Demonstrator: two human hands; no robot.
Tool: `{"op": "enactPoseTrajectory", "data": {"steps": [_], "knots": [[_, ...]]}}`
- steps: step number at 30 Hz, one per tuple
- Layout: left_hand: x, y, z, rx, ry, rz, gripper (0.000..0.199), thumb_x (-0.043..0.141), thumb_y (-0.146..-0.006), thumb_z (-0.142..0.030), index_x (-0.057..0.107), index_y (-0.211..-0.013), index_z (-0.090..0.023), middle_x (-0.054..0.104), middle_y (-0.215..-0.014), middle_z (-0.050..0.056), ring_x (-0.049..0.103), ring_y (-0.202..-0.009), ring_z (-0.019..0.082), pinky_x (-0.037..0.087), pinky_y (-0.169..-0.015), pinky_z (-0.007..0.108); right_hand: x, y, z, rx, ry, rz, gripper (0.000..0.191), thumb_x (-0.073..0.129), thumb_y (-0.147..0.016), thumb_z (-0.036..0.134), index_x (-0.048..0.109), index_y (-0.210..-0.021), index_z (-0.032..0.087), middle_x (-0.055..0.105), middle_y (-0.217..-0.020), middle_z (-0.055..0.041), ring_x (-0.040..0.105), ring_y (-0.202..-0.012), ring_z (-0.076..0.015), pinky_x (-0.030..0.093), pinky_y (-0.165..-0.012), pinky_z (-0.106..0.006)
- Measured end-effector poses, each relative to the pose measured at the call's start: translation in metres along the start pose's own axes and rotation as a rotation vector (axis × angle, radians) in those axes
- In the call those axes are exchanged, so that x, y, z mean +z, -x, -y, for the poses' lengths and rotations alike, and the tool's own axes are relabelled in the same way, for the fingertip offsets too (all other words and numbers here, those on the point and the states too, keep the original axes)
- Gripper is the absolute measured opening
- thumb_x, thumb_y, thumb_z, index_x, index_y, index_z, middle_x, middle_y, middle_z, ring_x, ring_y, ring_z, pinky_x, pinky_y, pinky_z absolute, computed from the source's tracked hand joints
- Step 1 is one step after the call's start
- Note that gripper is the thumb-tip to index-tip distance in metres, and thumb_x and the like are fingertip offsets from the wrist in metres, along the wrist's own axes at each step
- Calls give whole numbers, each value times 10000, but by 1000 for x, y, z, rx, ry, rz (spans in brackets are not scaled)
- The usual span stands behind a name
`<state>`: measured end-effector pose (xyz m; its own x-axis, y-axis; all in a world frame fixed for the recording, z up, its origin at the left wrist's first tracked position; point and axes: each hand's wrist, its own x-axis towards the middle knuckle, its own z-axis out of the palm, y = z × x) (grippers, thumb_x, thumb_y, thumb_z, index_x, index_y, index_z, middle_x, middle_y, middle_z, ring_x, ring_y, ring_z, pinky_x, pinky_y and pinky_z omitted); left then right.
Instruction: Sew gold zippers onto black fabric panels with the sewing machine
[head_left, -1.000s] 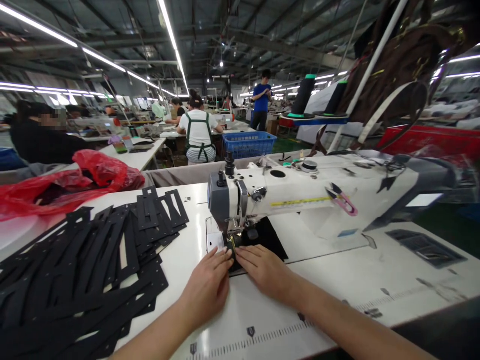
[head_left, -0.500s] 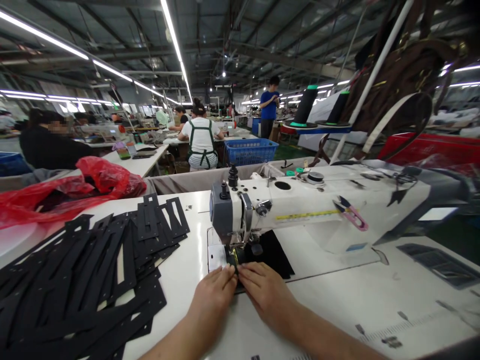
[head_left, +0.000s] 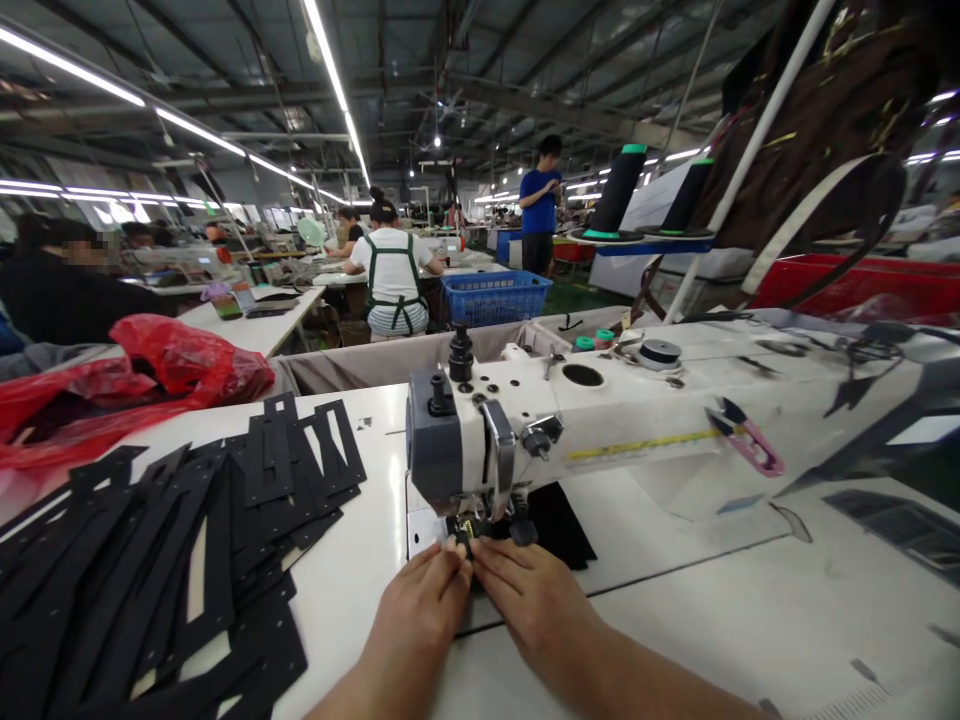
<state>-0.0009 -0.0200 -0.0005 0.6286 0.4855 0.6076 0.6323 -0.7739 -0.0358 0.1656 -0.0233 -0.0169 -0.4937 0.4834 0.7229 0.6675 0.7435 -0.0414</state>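
Under the head of a white sewing machine (head_left: 630,420) lies a small dark piece with a gold zipper strip (head_left: 469,528). My left hand (head_left: 427,605) presses on its left side with the fingers together. From the right, my right hand (head_left: 529,600) holds the same piece, fingers closed and fingertips almost meeting the left ones. Behind the needle area, black fabric (head_left: 559,520) lies flat on the machine bed. The fingertips hide much of the piece.
Black frame-shaped pieces (head_left: 180,560) are heaped at the left, with red plastic (head_left: 187,355) behind them. Pink-handled snips (head_left: 754,445) rest on the machine arm. Thread cones (head_left: 619,195) stand behind. A blue basket (head_left: 495,297) and several people are farther off.
The view has shifted slightly, bringing the machine nearer. Both hands remain at the needle area, and less of the gold zipper strip shows in front of the presser foot.
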Motion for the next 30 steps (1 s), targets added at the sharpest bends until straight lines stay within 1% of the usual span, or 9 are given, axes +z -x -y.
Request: {"op": "enactPoseTrajectory", "data": {"steps": [4,8,11,14,16,21,24,27,30], "knots": [[6,-2,6,-40,33,22,246,341,-909,-78,582,-917,-129,621,-782,79,622,-763,179,554,-708,294,3,-6,-5,9,-18,9,383,270,-931,93,652,-927,72,680,-927,-106,635,-821,-185,546,-722,-304],[8,-4,8,-84,76,47,241,350,-906,-100,587,-873,-130,607,-790,93,615,-744,199,558,-666,324,5,-5,-8,28,-10,40,333,313,-914,80,637,-991,74,669,-978,-110,634,-874,-198,556,-758,-326],[6,2,8,-123,83,87,219,377,-897,-128,596,-899,-128,619,-915,134,622,-854,229,560,-729,360,4,2,-7,37,17,93,297,367,-891,74,618,-1049,61,644,-1052,-131,618,-949,-201,555,-787,-310],[4,11,7,-122,18,83,221,393,-904,-169,600,-973,-134,609,-1076,155,585,-1019,268,530,-833,425,3,11,-6,16,79,93,303,380,-868,48,626,-1044,62,632,-1082,-143,603,-995,-209,558,-795,-312],[4,14,8,-81,0,73,243,369,-917,-160,605,-971,-137,628,-1078,136,577,-1048,260,495,-892,458,3,15,-7,-4,105,78,322,363,-856,20,643,-1007,69,642,-1061,-139,609,-985,-209,560,-792,-317],[4,9,11,16,27,38,311,305,-932,-122,615,-913,-125,677,-950,105,611,-996,200,436,-971,444,4,13,-10,-5,109,102,317,361,-869,21,643,-1000,80,650,-1045,-129,623,-956,-192,554,-791,-294],[5,5,13,11,31,31,316,304,-926,-121,620,-918,-124,676,-957,113,612,-990,200,445,-962,439,5,10,-12,-30,123,92,318,362,-855,1,637,-1002,62,655,-1020,-148,633,-925,-200,558,-760,-289],[7,4,16,-1,40,58,295,325,-911,-110,617,-950,-122,667,-1000,117,608,-997,203,455,-951,428,6,6,-14,-32,123,93,303,363,-853,-1,639,-969,44,671,-945,-158,650,-841,-206,559,-706,-282],[10,2,20,-13,40,63,284,335,-912,-105,618,-925,-127,669,-999,110,616,-976,201,466,-934,410,8,4,-16,18,121,130,273,394,-870,40,642,-970,93,679,-885,-129,650,-777,-200,550,-643,-272]]}}
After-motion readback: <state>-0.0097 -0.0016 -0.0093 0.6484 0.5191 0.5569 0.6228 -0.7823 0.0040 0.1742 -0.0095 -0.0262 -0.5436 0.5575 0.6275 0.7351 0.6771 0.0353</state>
